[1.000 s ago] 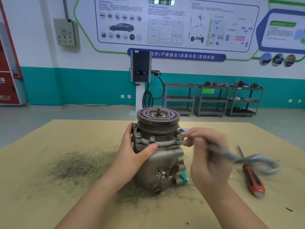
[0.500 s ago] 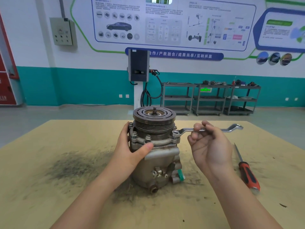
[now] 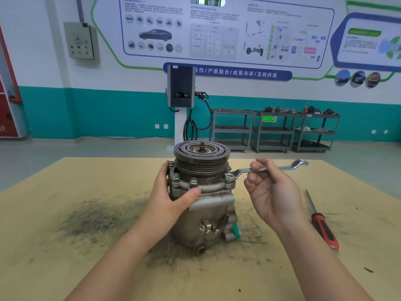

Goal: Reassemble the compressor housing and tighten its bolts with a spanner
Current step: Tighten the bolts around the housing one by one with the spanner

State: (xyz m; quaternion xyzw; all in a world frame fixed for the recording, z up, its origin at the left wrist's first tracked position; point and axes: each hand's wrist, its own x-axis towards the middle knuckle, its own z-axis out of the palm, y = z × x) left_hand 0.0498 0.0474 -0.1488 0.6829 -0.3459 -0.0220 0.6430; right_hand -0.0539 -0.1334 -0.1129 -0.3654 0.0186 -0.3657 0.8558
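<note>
here the left hand (image 3: 173, 198) wraps the upright compressor (image 3: 201, 196) to brace it, while the right hand (image 3: 271, 190) pinches the spanner (image 3: 267, 169), its ring seated on the right-side bolt (image 3: 229, 176).

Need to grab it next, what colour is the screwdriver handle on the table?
Red-orange with black inlay, on the screwdriver lying right of the compressor; head view.

We see bright, even light with soft shadows on the bench (image 3: 65, 213); the centre is sharp, while wide-angle bending curves the wall poster (image 3: 227, 29) toward the edges.
</note>
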